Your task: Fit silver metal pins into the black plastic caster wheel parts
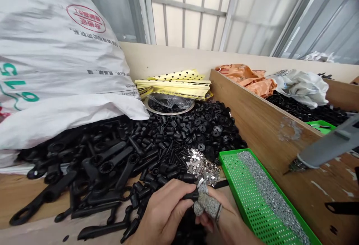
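Observation:
My left hand [165,209] is closed in a pinch on a small black plastic part [191,195]. My right hand [214,207], with grey fabric covers on its fingertips, closes on the other end of that part. Most of the part's far end is hidden by the covered fingers. Just beyond my hands lies a pile of small silver metal clips [202,165]. Black crank-shaped handles [114,161] are heaped to the left, with short black cylinders [168,129] and round black caps [224,134] behind the clips.
A green perforated tray [238,185] with small metal screws [269,189] lies right of my hands. An electric screwdriver [322,151] points in from the right, above a wooden divider [252,110]. A big white sack [61,58] stands left; yellow dotted sheets [174,88] rest over a metal bowl [168,112].

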Motion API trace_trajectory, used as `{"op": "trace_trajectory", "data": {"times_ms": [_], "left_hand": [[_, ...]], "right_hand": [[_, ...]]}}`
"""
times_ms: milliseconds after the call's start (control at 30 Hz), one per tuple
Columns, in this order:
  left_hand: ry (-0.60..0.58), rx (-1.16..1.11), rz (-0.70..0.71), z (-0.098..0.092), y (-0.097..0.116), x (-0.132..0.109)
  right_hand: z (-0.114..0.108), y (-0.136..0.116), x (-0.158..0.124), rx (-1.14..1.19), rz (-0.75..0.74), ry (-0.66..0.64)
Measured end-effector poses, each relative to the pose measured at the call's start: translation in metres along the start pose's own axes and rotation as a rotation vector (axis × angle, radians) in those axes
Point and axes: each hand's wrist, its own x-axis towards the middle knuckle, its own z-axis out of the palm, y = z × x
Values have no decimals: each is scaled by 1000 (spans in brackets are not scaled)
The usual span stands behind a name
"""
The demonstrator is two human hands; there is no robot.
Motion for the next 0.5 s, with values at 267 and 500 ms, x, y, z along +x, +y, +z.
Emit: {"op": "trace_trajectory", "data": {"times_ms": [267,500], "left_hand": [[-15,-90,-232,2,4,0],[-27,-60,-178,4,1,-5]], "right_hand": [[-15,-46,-18,-645,-598,-60],[-17,-29,-27,-652,-484,-60]]}}
